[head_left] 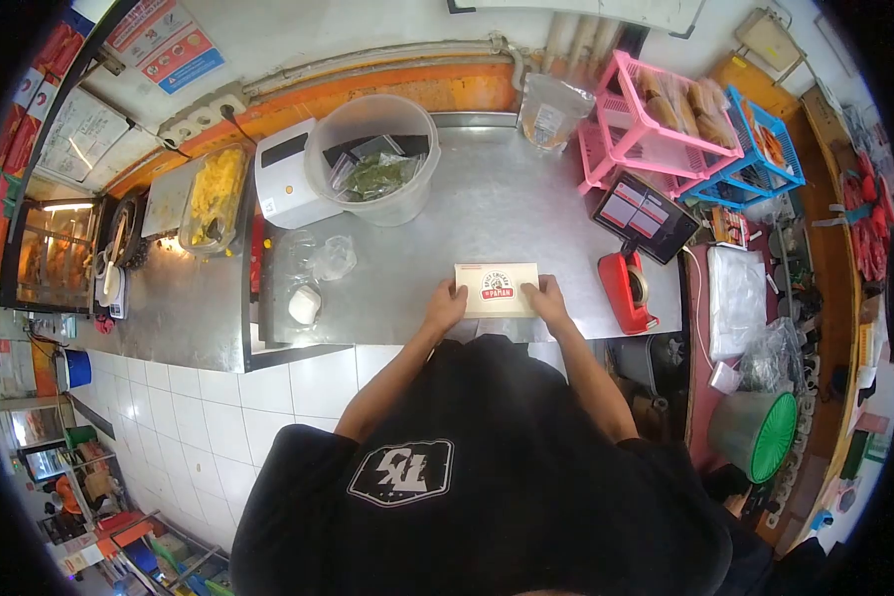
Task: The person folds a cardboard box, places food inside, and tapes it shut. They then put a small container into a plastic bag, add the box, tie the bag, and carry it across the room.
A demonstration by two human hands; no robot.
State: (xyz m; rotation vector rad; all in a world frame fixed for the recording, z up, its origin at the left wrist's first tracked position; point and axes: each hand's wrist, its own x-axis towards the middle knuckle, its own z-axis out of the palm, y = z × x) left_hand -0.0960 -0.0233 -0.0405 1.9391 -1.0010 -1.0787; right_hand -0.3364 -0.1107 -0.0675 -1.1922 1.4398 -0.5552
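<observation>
Head view: one printed box point(498, 286), near front edge of tabletop point(492, 189). My left grip point(446, 306), right grip point(546, 302): closed on opposite ends, thumbs uppermost. Probably light, semi-stiff card, crushable; best held by ends, squeezed gently.
</observation>
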